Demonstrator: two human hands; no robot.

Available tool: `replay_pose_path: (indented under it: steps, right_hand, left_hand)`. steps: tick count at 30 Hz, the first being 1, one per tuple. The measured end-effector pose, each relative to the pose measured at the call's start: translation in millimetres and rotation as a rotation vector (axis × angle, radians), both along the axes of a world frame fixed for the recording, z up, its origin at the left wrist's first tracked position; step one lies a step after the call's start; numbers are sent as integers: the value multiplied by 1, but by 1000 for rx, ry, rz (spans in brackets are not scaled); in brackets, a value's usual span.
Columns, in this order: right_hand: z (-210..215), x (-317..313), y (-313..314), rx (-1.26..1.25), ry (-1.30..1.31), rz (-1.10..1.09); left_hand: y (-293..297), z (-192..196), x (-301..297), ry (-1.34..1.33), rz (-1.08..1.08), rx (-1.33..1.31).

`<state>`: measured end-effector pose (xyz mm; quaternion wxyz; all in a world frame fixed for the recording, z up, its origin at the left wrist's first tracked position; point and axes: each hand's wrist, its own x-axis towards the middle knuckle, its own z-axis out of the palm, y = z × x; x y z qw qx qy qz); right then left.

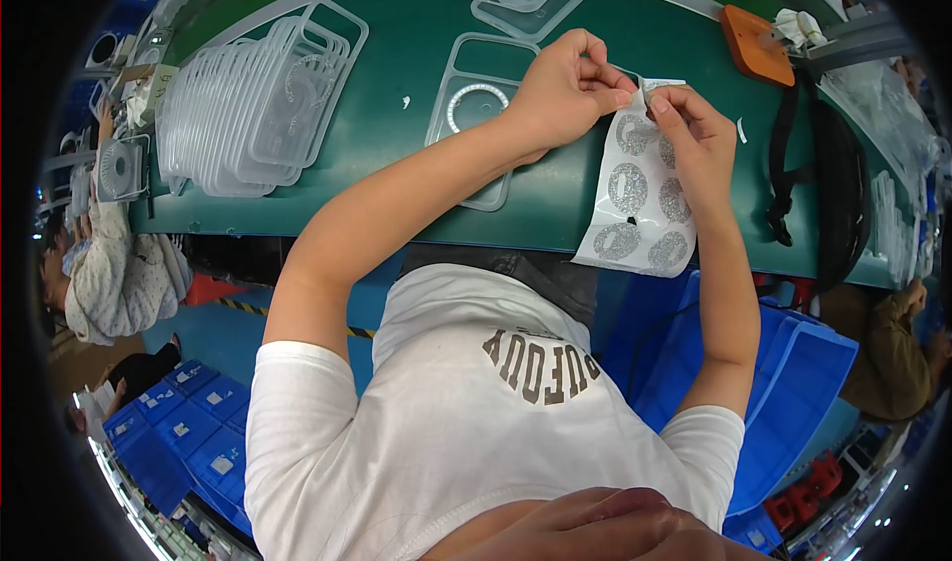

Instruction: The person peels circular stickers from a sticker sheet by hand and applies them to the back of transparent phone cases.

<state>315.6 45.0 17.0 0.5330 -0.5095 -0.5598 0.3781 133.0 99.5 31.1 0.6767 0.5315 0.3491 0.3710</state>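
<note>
The left hand and right hand both pinch the sticker sheet at its far end, its length running from their closed grip toward the body, nearer the right.

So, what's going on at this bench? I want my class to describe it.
A person in a white T-shirt is handling a white sheet of glittery, roundish stickers. The left hand and right hand both pinch near its top; whether a sticker is coming loose, I can't tell. A clear case with a white ring lies on the green bench, partly behind the left forearm. More clear cases stand in a row to the left.
</note>
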Motion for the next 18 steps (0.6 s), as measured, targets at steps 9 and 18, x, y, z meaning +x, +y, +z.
replay_pose_path:
  steps: [9,18]
  right_hand:
    - [6,-7,0,175,-324,-48]
    - [20,69,4,179,248,-500]
  left_hand:
    - [4,1,-2,213,-37,211]
    - [34,-1,18,173,91,201]
